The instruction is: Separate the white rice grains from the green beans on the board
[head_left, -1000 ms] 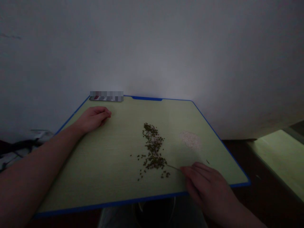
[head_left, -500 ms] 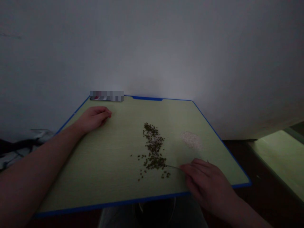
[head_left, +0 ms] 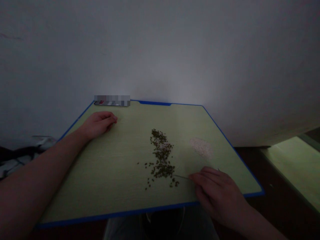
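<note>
My right grip is nearly closed, pinching a thin metal pick between the fingertips. The pick points left across the board, and its tip sits right at the lower right side of the small green seeds. I can't tell if the tip is actually touching a seed.

The seeds lie loose in a long, uneven strip down the middle of the pale green board, with a few strays scattered around the bottom end. Just to the right of the strip, and apart from it, is a small pile of white grains.

My left grip rests on the far left part of the board, loosely curled and holding nothing, well apart from the seeds.

The board has a blue edge. A phone, partly blurred out, lies at its far edge against the wall. Down to the right, beyond the board, is another pale green panel.
</note>
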